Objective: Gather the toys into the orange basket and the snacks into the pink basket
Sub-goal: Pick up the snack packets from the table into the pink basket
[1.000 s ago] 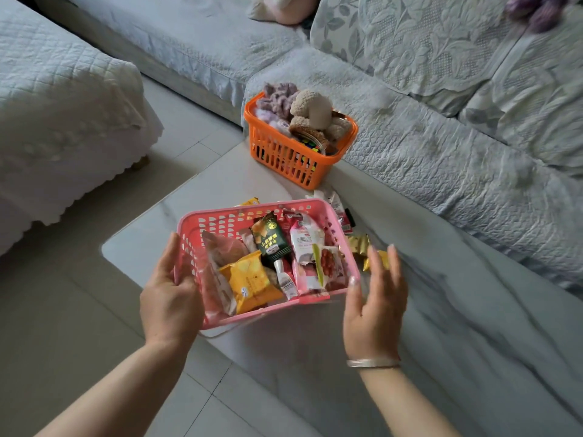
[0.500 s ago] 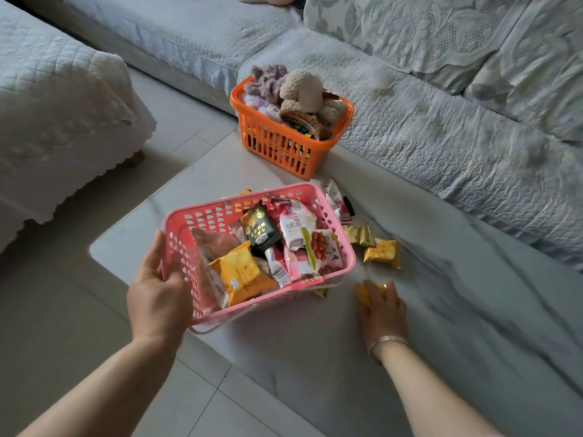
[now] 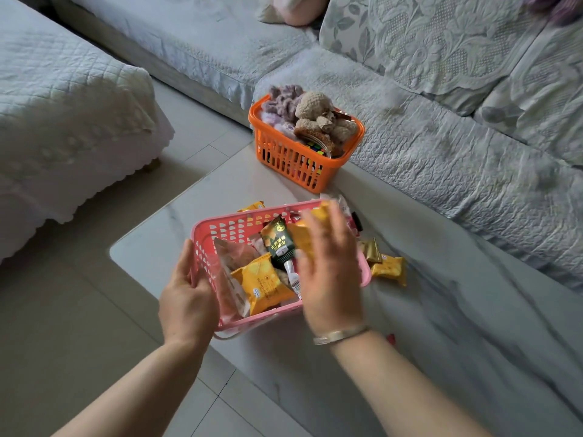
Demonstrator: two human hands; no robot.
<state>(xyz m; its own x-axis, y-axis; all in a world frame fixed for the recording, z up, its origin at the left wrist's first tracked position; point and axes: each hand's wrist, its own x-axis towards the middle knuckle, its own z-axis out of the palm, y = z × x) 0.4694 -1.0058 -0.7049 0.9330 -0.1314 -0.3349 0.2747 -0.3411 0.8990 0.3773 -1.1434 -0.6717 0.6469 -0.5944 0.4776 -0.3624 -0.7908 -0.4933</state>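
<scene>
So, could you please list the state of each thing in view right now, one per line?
Pink basket: on the table edge, full of snack packets.
Left hand: grips the pink basket's near corner.
Right hand: over the pink basket, blurred, a yellow packet at its fingers.
Orange basket: upright on the table, filled with plush toys.
Gold packets: on the table, outside the basket.
</scene>
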